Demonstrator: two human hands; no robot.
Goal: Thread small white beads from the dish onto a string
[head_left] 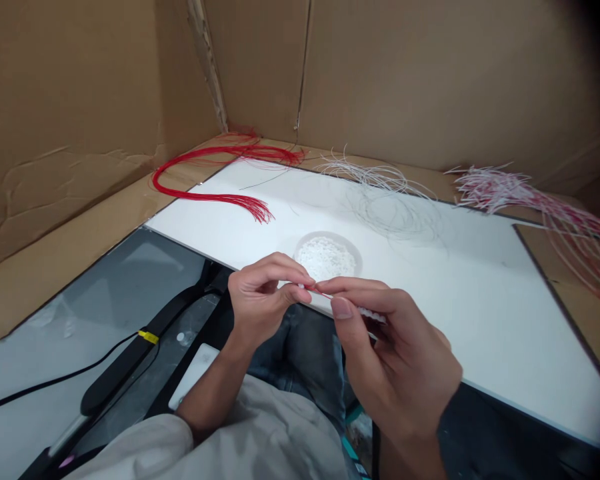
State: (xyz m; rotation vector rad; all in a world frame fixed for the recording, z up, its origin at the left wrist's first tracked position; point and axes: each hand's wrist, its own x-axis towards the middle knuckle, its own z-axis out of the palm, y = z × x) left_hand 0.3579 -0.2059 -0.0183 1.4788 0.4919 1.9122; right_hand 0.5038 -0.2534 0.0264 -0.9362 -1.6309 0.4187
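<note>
The left hand (263,300) pinches a red wire (323,292), the right hand (383,347) also closes on it; a bowl of white beads (327,258) stands just past the fingers.

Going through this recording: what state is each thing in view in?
Left hand, pinching the red strand
Right hand, pinching the same strand
Red strand, partly threaded with white beads
Bowl, holding loose white beads
Red strand bundle, looped, lying loose
White strands, loosely coiled
Red-and-white strands, in a tangled heap
</note>
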